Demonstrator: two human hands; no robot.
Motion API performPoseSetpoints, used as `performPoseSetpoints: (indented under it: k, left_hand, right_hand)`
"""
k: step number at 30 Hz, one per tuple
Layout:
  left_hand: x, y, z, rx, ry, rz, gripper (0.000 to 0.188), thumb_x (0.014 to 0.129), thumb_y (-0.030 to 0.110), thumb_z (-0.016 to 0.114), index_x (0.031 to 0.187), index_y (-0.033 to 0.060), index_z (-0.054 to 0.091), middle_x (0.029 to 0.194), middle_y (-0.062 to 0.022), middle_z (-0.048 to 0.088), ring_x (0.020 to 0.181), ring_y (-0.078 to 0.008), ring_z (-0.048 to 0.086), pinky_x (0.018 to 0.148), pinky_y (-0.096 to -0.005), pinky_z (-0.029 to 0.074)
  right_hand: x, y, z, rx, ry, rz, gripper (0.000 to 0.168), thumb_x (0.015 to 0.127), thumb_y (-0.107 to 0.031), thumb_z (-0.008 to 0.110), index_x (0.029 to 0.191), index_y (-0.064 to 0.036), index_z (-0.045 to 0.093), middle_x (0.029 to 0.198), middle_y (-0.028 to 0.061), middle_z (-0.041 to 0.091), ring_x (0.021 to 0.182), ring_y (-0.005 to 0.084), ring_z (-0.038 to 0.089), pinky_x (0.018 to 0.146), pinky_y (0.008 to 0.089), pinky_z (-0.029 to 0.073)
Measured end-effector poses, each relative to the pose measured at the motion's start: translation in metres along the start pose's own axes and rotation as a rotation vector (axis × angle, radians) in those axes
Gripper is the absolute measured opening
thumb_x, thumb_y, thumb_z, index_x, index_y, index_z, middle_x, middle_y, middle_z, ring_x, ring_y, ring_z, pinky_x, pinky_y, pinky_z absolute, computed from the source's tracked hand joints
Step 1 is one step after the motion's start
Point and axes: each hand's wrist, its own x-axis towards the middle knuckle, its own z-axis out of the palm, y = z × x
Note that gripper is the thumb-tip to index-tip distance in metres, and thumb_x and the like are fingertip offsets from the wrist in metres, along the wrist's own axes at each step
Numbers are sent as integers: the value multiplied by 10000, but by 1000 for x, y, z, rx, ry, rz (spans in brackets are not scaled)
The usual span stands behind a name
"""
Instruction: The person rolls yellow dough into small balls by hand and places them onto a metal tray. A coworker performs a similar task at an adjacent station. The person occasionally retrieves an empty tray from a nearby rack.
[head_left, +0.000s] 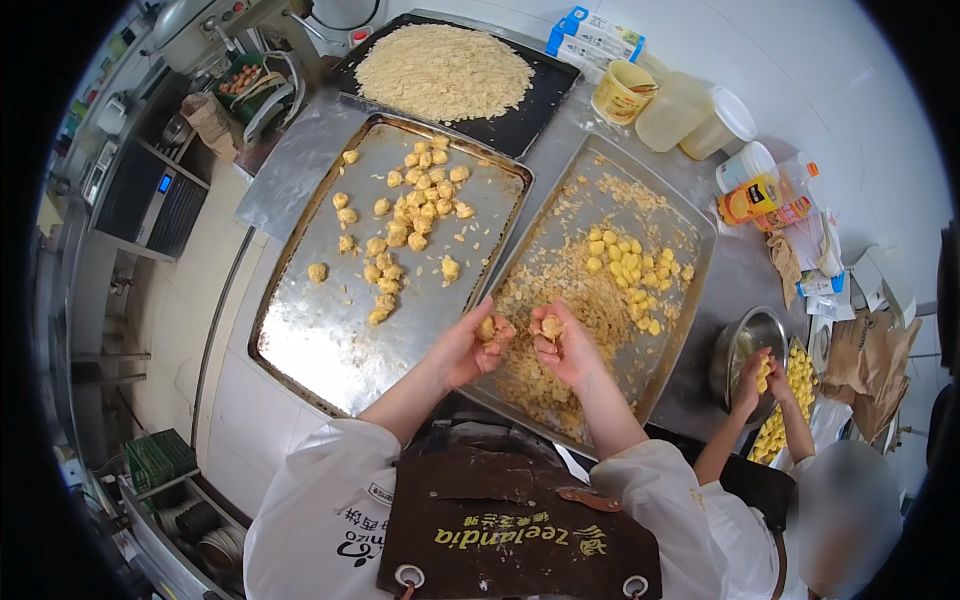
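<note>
My left hand (480, 346) curls around a flake-coated dough ball (487, 328), near the gap between two metal trays. A second coated ball (552, 327) sits in the fingers of my right hand (561, 343). Both hands are above the right baking tray (694, 315), which holds a heap of toasted almond flakes (600, 304) and a cluster of smooth yellow dough balls (630, 262). On the left baking tray (300, 352), several coated balls (420, 206) lie in a loose group with a few scattered flakes.
A black tray (551, 82) bears a mound of pale flakes (442, 71) at the back. Plastic tubs (675, 112) and juice bottles (750, 199) line the wall. At right, a co-worker's hands (765, 379) hold yellow dough above a steel bowl (731, 352), beside a tray of yellow balls (780, 427).
</note>
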Motion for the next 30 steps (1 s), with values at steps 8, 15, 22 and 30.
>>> performPoseSetpoints:
  k: [8, 15, 22, 30]
  left_hand:
    - [7, 3, -38, -172, -81, 26, 340, 903, 418, 509, 890, 78, 531, 727, -4, 503, 497, -68, 360, 406, -213, 295]
    - [-24, 32, -72, -272, 158, 305, 389, 919, 450, 447, 883, 66, 499, 818, -75, 581, 610, -155, 517, 547, -254, 452]
    - [-62, 32, -53, -323, 117, 246, 493, 941, 389, 380, 1160, -51, 423, 1121, -165, 532, 1107, -294, 489, 944, -424, 415]
    - [0, -61, -27, 1408, 68, 523, 185, 844, 165, 567, 1000, 68, 583, 960, -68, 569, 887, -210, 560, 755, -309, 457]
  right_hand:
    - [2, -3, 12, -35, 97, -40, 253, 916, -307, 472, 879, -63, 525, 750, 37, 483, 500, 83, 305, 433, 211, 242]
    - [49, 14, 51, -230, -21, -44, 598, 914, -557, 346, 1097, -10, 503, 918, 118, 530, 757, 165, 517, 626, 291, 462]
    - [28, -21, 47, -675, -104, -205, 544, 923, -432, 445, 1252, 2, 444, 1208, 156, 495, 1085, 218, 507, 899, 341, 442]
    - [-98, 24, -95, -1201, 718, -468, 231, 845, -262, 622, 832, -36, 575, 685, 52, 591, 561, 146, 527, 542, 279, 447]
